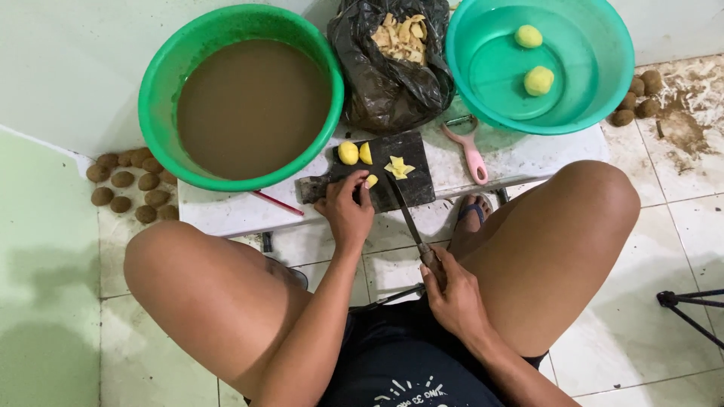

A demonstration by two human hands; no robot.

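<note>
Fingers of the left hand (347, 211) are curled together and pinched on a small yellow potato piece (371, 181), which rests at the near edge of the dark cutting board (418, 185). The fingers of the right hand (452, 294) are clamped around the handle of a long knife (407, 215); the blade runs up and away from the person, its tip lying on the board just beside the held piece. On the board's far left corner sit a peeled potato half (348, 153) and a slice (366, 153), touching or nearly so. Near the board's middle lies a small heap of cut yellow pieces (399, 167).

The board rests on a low white slab (528, 154) between the person's bare knees. Behind the board, left, stands a green basin (162, 90) filled with muddy brown water. Behind the board, centre, a black plastic bag (388, 90) holds pale peelings. To the right, a turquoise basin (603, 83) contains two peeled yellow potatoes (538, 81), well apart from each other. A pink peeler (471, 154) lies on the slab between the board and the turquoise basin.

Unpeeled brown potatoes (128, 188) lie in a cluster on the tiled floor at left; a smaller cluster (637, 98) lies at right, beside the turquoise basin. A black tripod leg (690, 309) shows at the right edge.
</note>
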